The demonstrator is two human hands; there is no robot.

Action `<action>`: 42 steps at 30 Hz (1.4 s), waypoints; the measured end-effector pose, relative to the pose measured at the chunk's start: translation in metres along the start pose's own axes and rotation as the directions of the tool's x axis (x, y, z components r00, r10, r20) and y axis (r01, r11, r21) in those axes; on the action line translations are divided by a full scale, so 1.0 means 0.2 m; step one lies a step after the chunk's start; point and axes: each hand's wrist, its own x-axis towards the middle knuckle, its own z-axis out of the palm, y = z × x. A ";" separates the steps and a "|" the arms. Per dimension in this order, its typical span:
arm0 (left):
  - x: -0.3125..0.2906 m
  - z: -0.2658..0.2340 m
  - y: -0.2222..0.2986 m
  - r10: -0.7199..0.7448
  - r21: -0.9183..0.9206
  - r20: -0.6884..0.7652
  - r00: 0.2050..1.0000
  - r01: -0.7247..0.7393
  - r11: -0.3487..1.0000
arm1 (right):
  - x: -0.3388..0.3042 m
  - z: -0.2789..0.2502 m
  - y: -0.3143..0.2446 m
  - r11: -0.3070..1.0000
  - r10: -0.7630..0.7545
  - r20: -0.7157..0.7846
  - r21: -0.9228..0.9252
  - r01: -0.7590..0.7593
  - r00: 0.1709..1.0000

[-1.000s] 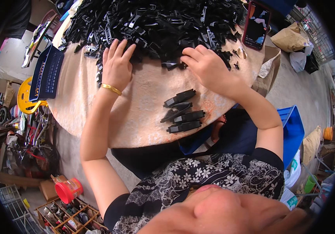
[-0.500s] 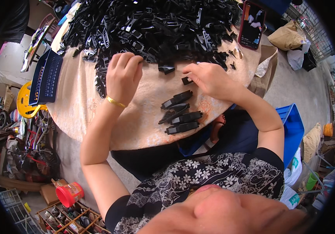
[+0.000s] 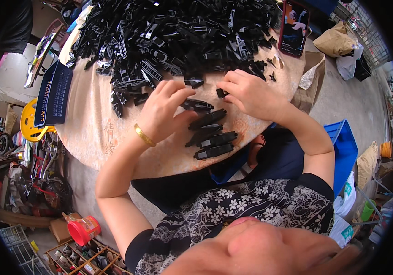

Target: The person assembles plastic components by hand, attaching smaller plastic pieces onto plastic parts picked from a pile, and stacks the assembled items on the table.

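Observation:
My left hand [image 3: 165, 109] is over the cloth-covered table, thumb and fingers apart around the near end of a long black plastic part [image 3: 198, 105]. No firm grip on that part shows. My right hand [image 3: 254, 95] pinches a small black plastic piece [image 3: 221, 93], mostly covered by the fingers. Below the hands, several black plastic parts [image 3: 217, 138] lie roughly in a row, slanting up to the right. Just beyond the hands, another black piece [image 3: 194, 82] sits at the near edge of a large heap of loose black plastic parts [image 3: 173, 39].
A phone [image 3: 294, 28] with a lit screen stands at the table's far right. Left of the table are a dark blue basket [image 3: 53, 94] and a yellow stool [image 3: 29, 120]. A blue crate [image 3: 342, 153] stands at the right. The patterned tablecloth [image 3: 91, 114] hangs over the rounded edge.
My left hand has come from the heap toward me and to the right, and its fingers have spread. A long black part now lies above the row. My right hand has barely shifted.

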 end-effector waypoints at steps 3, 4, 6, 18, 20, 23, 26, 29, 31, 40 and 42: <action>-0.03 0.00 -0.06 -0.087 0.005 0.132 0.987 0.087 0.996 | 0.01 0.00 0.00 0.999 0.022 -0.009 0.031 -0.021 1.000; -0.04 0.01 -0.06 -0.115 -0.019 0.133 0.984 0.119 0.993 | 0.02 -0.01 0.00 0.999 0.019 -0.005 0.038 -0.019 1.000; -0.04 0.02 -0.05 -0.152 -0.045 0.137 0.979 0.159 0.986 | 0.03 -0.02 0.01 0.996 0.047 -0.035 0.078 -0.044 0.998; -0.03 0.10 0.00 -0.193 -0.008 0.071 0.979 0.194 0.981 | 0.06 0.01 -0.02 0.984 0.011 -0.120 0.175 0.010 0.993; -0.02 0.10 0.01 -0.183 -0.050 0.041 0.982 0.185 0.982 | 0.06 0.02 -0.02 0.989 0.008 -0.134 0.148 0.012 0.991; -0.02 0.08 0.04 -0.248 -0.118 0.071 0.966 0.255 0.960 | 0.05 0.03 -0.02 0.985 0.033 -0.104 0.169 -0.015 0.994; -0.04 0.08 0.06 -0.278 -0.048 0.119 0.953 0.285 0.957 | 0.04 0.03 -0.04 0.974 -0.091 0.010 0.211 0.087 0.996; -0.04 0.06 0.05 -0.353 -0.151 0.110 0.929 0.367 0.918 | 0.03 0.03 -0.06 0.954 -0.144 0.034 0.269 0.130 0.989; -0.04 0.04 0.02 -0.389 -0.202 0.111 0.915 0.404 0.892 | 0.03 0.02 -0.05 0.956 -0.141 0.039 0.264 0.126 0.989; -0.02 0.07 0.01 -0.276 0.008 -0.001 0.961 0.276 0.961 | 0.04 0.01 -0.04 0.968 0.007 -0.114 0.249 0.022 0.993; -0.02 0.11 0.02 -0.274 -0.090 -0.008 0.962 0.272 0.958 | 0.05 0.00 -0.06 0.977 -0.007 -0.102 0.210 0.029 0.995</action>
